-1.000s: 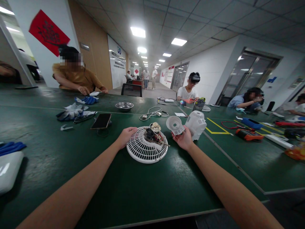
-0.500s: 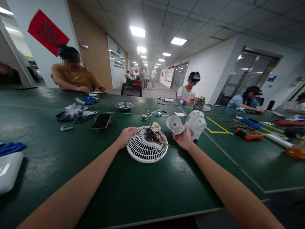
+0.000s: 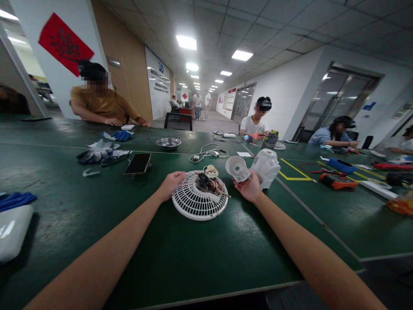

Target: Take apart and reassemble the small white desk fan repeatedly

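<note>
A round white fan grille lies on the green table, with a fan motor, loose wires and a pale gear-like part on top of it. My left hand grips the grille's far-left rim, fingers on its edge. In my right hand is a white perforated motor cover, held tilted with its rounded, slotted face showing. Close behind that hand stands a white plastic fan housing with vent slots. The right fingertips are partly hidden by the cover.
A steel bowl, a white cable and a phone lie farther back. Gloves are at the left, a white case at the near left. An orange multimeter sits right. Several people work around the table.
My hands, the grille and the cover stay practically still. Across the table, the person in the brown shirt has shifted a hand slightly.
</note>
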The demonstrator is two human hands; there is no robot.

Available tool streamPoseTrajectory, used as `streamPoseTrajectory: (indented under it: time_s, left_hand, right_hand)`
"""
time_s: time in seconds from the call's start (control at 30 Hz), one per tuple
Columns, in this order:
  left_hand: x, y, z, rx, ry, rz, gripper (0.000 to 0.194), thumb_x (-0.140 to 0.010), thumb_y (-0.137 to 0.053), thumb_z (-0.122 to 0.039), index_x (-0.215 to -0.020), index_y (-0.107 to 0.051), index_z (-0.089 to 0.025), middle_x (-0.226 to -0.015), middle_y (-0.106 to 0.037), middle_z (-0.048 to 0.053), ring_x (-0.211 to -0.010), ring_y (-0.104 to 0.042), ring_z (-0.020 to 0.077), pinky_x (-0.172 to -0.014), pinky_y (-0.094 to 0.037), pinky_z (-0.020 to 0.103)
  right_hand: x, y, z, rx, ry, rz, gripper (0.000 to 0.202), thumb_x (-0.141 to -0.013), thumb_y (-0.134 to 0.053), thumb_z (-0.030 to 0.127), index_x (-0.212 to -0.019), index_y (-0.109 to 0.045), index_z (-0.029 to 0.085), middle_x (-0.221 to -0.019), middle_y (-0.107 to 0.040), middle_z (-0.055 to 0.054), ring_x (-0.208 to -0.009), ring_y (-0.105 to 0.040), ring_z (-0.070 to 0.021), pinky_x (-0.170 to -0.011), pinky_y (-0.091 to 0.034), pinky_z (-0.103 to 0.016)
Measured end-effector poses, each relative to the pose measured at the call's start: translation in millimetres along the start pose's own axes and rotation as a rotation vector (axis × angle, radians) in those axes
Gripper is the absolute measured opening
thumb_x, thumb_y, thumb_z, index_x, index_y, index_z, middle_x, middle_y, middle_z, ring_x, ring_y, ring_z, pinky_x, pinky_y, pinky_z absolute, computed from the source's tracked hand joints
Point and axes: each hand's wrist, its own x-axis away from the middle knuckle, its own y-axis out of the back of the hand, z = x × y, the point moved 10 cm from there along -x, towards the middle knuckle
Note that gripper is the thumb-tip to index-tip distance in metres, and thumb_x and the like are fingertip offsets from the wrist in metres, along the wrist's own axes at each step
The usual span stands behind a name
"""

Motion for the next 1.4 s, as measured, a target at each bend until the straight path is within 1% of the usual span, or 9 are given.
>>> streamPoseTrajectory:
  time_s: [0.1,0.33,0.57,0.9,1.07,1.17,1.4]
  left_hand:
    - [-0.8,0.5,0.8,0.011,-0.004,-0.009,0.034,-0.076,-0.077,-0.03,-0.103,-0.069,-0.01,-0.095,-0.074,0.012,-0.081,-0.071,0.0201,-0.077,-0.056,0.034]
    - [-2.6,2.0,1.7,-0.004,-0.008,0.0,0.037,-0.074,-0.078,-0.032,-0.103,-0.07,-0.01,-0.097,-0.074,0.013,-0.081,-0.071,0.0217,-0.075,-0.057,0.034]
    - [-0.6,1.5,-0.2,0.003,-0.001,-0.005,0.036,-0.074,-0.078,-0.031,-0.103,-0.07,-0.01,-0.097,-0.074,0.014,-0.081,-0.071,0.0219,-0.076,-0.056,0.034]
    - [1.9,-0.6,-0.9,0.004,0.009,0.006,0.035,-0.076,-0.077,-0.031,-0.103,-0.07,-0.011,-0.097,-0.074,0.014,-0.082,-0.071,0.0219,-0.077,-0.057,0.034]
    - [-0.1,1.4,1.2,0.034,0.016,-0.021,0.033,-0.074,-0.078,-0.028,-0.101,-0.07,-0.01,-0.094,-0.075,0.012,-0.078,-0.071,0.0201,-0.074,-0.057,0.033]
    - [-0.8,1.0,2.5,0.044,0.023,-0.022,0.034,-0.073,-0.079,-0.028,-0.102,-0.07,-0.011,-0.093,-0.075,0.012,-0.079,-0.071,0.0206,-0.075,-0.057,0.033]
    - [3.0,-0.2,-2.2,0.013,0.007,-0.024,0.032,-0.075,-0.077,-0.028,-0.101,-0.07,-0.01,-0.095,-0.074,0.013,-0.08,-0.071,0.0207,-0.076,-0.056,0.033]
  right_hand:
    - [-0.1,0.3,0.1,0.006,0.001,-0.003,0.038,-0.091,-0.04,0.052,-0.106,-0.058,0.023,-0.08,-0.069,-0.009,-0.069,-0.063,-0.0208,-0.055,-0.051,-0.029]
    - [-0.7,0.1,-0.6,-0.001,-0.006,0.005,0.037,-0.092,-0.038,0.051,-0.107,-0.058,0.023,-0.081,-0.068,-0.008,-0.068,-0.063,-0.0205,-0.055,-0.051,-0.03]
    - [-0.6,-0.8,-0.1,0.013,0.001,0.012,0.04,-0.091,-0.038,0.053,-0.108,-0.058,0.022,-0.08,-0.069,-0.01,-0.067,-0.063,-0.0205,-0.055,-0.051,-0.029]
    - [0.8,-1.1,-0.1,0.01,-0.001,0.007,0.037,-0.091,-0.039,0.051,-0.107,-0.058,0.023,-0.081,-0.069,-0.008,-0.067,-0.063,-0.0203,-0.055,-0.051,-0.029]
    - [-1.0,0.5,0.1,0.011,-0.001,-0.007,0.038,-0.091,-0.04,0.052,-0.106,-0.058,0.023,-0.08,-0.069,-0.009,-0.066,-0.063,-0.0204,-0.054,-0.05,-0.029]
    - [-1.5,0.0,-0.1,0.012,-0.003,0.0,0.039,-0.091,-0.039,0.052,-0.106,-0.058,0.022,-0.08,-0.069,-0.01,-0.066,-0.063,-0.0205,-0.054,-0.05,-0.029]
    - [-1.4,0.1,-0.8,0.017,-0.005,0.001,0.039,-0.091,-0.04,0.053,-0.106,-0.058,0.022,-0.08,-0.069,-0.01,-0.066,-0.062,-0.0205,-0.054,-0.05,-0.029]
